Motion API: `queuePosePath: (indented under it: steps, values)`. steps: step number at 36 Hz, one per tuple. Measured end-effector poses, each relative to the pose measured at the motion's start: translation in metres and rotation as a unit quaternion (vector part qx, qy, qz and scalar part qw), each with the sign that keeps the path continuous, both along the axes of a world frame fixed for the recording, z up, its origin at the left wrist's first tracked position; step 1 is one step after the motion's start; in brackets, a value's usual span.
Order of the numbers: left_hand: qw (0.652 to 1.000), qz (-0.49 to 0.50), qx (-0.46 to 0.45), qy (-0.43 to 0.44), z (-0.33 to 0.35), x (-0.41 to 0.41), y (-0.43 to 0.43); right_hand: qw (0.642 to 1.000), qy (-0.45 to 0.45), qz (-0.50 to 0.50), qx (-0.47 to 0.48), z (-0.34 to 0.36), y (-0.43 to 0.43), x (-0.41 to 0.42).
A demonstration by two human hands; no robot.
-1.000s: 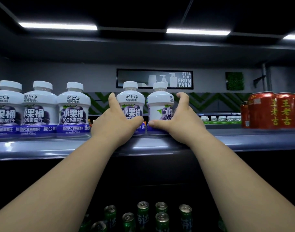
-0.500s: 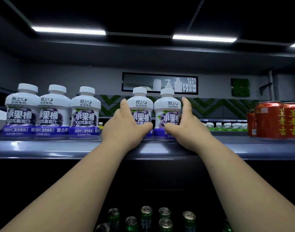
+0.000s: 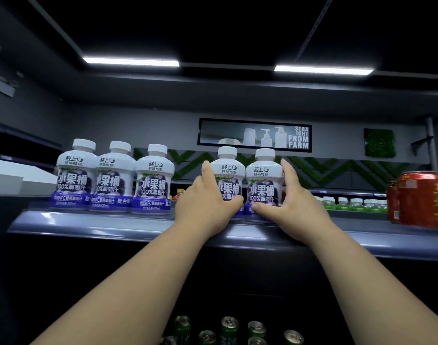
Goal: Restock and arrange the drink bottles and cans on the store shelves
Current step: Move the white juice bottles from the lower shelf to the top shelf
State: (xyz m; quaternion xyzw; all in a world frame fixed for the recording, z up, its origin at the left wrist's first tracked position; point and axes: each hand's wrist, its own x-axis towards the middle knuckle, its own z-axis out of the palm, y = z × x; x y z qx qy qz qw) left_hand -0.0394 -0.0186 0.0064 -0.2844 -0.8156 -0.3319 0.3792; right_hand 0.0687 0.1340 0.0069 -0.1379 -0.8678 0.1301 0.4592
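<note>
Both hands clasp a pair of white grape-juice bottles near the front edge of the shelf (image 3: 108,224).

Both forearms reach up and forward from below. The left hand (image 3: 200,209) wraps the left bottle (image 3: 228,171): its fingers (image 3: 206,170) rise along the bottle's left side and the thumb lies across the lower label. The right hand (image 3: 296,207) mirrors it on the right bottle (image 3: 263,176), forefinger up the right side and thumb across the front at the base. The two bottles stand upright, touching each other, between the hands. Three matching bottles (image 3: 113,181) stand in a row toward the shelf's left end, apart from the pair. Red cans (image 3: 422,197) sit toward the right end, and green cans (image 3: 229,327) show below the shelf.
</note>
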Motion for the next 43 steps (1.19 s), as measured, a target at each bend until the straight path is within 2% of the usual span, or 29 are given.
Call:
queuePosePath:
  steps: [11,15,19,21,24,31,43]
  values:
    - [0.997,0.018,-0.011,0.07,-0.01,-0.013,-0.034,0.999,-0.032,0.02,0.015,0.007,-0.017,-0.008]
    - [0.996,0.017,0.01,0.086,-0.011,-0.019,-0.047,0.999,-0.047,0.009,0.025,0.01,-0.033,-0.021]
    - [0.973,0.128,-0.042,0.189,-0.01,-0.035,-0.071,0.997,-0.054,-0.004,0.045,0.013,-0.058,-0.039]
    - [0.97,0.13,-0.02,0.205,-0.013,-0.044,-0.08,0.998,-0.047,-0.022,0.044,0.012,-0.07,-0.048]
    - [0.976,0.119,0.028,0.178,-0.016,-0.047,-0.082,0.998,-0.029,-0.041,0.037,0.003,-0.079,-0.058]
    - [0.988,0.116,0.053,0.088,-0.018,-0.051,-0.078,0.998,-0.013,-0.053,0.037,-0.004,-0.079,-0.058]
    - [0.986,0.163,-0.021,0.039,-0.014,-0.047,-0.078,0.998,0.008,-0.051,0.03,-0.007,-0.079,-0.053]
